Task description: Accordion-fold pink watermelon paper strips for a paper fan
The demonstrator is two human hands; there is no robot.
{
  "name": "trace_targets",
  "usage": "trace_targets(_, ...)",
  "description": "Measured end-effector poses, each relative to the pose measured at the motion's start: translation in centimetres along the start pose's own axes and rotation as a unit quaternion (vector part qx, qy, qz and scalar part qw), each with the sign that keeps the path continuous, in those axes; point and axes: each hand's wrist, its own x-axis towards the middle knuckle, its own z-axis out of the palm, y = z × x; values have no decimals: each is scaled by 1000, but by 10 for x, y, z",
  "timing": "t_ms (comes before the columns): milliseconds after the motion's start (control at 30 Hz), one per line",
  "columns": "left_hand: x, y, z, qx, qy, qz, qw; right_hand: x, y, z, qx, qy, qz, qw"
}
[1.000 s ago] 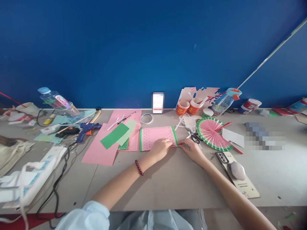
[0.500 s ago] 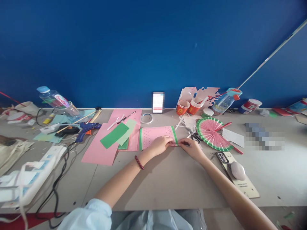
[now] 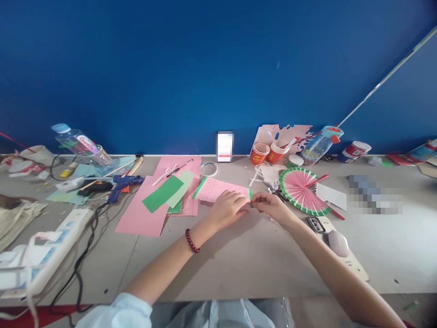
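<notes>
In front of me is a pink sheet of paper [image 3: 213, 189] with small dark dots and green strips along its two short ends. My left hand [image 3: 229, 208] lies over its near right part, fingers closed on the near edge, the thumb below. At the right green end, my right hand [image 3: 273, 206] pinches the near corner between thumb and fingertips. The sheet's near edge is partly covered by my left hand. Just right of my right hand lie dark-handled scissors [image 3: 280, 195] and a pleated watermelon-patterned paper fan [image 3: 302, 191].
Pink card [image 3: 139, 218] and green paper [image 3: 163, 193] lie to the left, with a roll of tape [image 3: 208, 169] behind. Farther left are a blue glue gun [image 3: 124, 184] and a power strip [image 3: 61, 250]. Paper cups [image 3: 260, 154] stand at the back; a phone [image 3: 355, 269] lies right.
The pink sheet has turned clockwise, its left end shifting left and away from me. My left hand has spread further over it, and my right hand still pinches the corner.
</notes>
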Motion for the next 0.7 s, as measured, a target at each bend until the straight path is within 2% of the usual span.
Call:
trace_targets(167, -4, 6, -28, 43, 98, 46, 993, -5, -38, 7, 0, -36, -12, 999)
trace_targets(300, 2, 9, -53, 6, 145, 33, 989, -12, -65, 7, -29, -24, -95, 995)
trace_targets(433, 17, 12, -75, -89, 191, 25, 977, -22, -90, 12, -156, 45, -201, 966)
trace_targets(533, 25, 13, -88, -143, 221, 18, 965, -27, -102, 21, -196, 118, -268, 936)
trace_targets(633, 27, 13, -95, -182, 225, -13, 957, -24, -107, 30, -200, 168, -296, 919)
trace_targets(700, 26, 13, -98, -210, 221, -41, 952, -21, -108, 33, -192, 176, -300, 918)
